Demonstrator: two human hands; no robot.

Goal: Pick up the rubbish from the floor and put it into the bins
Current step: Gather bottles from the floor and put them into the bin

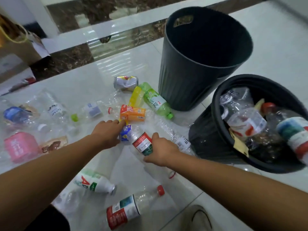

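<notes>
The right hand [160, 150] clamps a clear, red-labelled bottle [143, 144] low over the littered floor [100, 72]; the left hand [106, 132] touches an orange carton [133, 113] — grip unclear. The near bin [205, 144] holds plastic bottles [246, 120] — the far bin [180, 80] shows only dark inside.

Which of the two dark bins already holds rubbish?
The nearer bin, tilted at the right edge: plastic bottles fill it. The upright ribbed bin behind shows only a dark inside.

Bottles [155, 101] and cartons [132, 113] crowd the floor [103, 70] before two bins [196, 77]; tile beyond them lies bare.
</notes>
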